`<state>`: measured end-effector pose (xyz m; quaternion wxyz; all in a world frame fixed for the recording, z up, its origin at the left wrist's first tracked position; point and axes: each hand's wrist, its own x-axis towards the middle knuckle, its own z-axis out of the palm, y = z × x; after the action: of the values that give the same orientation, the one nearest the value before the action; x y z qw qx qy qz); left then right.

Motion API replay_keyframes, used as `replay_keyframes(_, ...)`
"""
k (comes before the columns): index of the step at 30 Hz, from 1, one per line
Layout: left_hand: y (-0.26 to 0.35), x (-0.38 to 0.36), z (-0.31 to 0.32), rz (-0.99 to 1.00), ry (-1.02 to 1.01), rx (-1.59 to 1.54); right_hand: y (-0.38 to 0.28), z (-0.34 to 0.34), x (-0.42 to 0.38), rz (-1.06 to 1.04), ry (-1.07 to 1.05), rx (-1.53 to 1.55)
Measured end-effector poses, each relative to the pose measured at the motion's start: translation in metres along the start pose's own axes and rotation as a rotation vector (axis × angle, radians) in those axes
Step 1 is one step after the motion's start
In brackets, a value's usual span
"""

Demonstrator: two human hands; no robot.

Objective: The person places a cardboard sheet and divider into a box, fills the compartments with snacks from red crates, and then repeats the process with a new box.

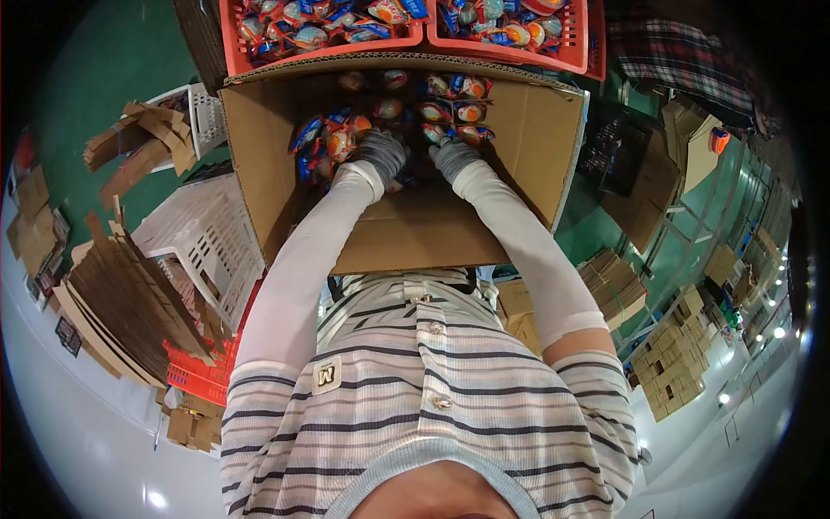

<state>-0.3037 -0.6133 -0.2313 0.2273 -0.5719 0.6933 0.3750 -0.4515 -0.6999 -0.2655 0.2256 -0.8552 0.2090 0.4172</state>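
Note:
An open cardboard box [406, 238] stands in front of me, with several wrapped packages [341, 138] in blue, red and orange inside. My left hand [380, 156], in a grey glove, reaches into the box at the packages on the left side. Its fingers are curled and what they hold, if anything, is hidden. My right hand [455, 158], also gloved in grey, is beside it at the lower end of the right-hand rows of packages. Its fingers are bent against a package there. White sleeves cover both forearms.
Beyond the box are red crates [424, 48] full of similar packages. White crates [207, 233] and stacked flat cardboard [121, 294] lie at the left. A person in a plaid garment [683, 65] is at the upper right, near a dark crate [616, 147].

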Motion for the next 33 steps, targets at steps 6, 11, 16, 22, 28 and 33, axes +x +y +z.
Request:
replay_keyframes(6, -0.009, 0.010, 0.008, -0.013, 0.011, 0.098, 0.017, 0.055, 0.042, -0.052, 0.093, -0.003)
replay_keyframes(11, -0.009, -0.007, -0.001, 0.096, 0.262, 0.099, 0.001, -0.038, -0.011, -0.118, 0.044, 0.263)
replay_keyframes(16, -0.007, -0.004, -0.004, 0.030, 0.570, -0.675, -0.011, -0.077, -0.011, -0.142, -0.200, 0.449)
replay_keyframes(22, 0.004, -0.026, 0.007, -0.046, 0.537, -0.581, -0.011, -0.040, -0.026, -0.103, -0.139, 0.162)
replay_keyframes(28, 0.009, -0.036, 0.051, 0.203, 0.240, 0.143, 0.003, 0.011, -0.027, -0.172, -0.134, 0.027)
replay_keyframes(33, 0.014, -0.025, 0.034, 0.102, 0.007, 0.014, -0.003, 0.029, -0.025, -0.058, 0.194, 0.262)
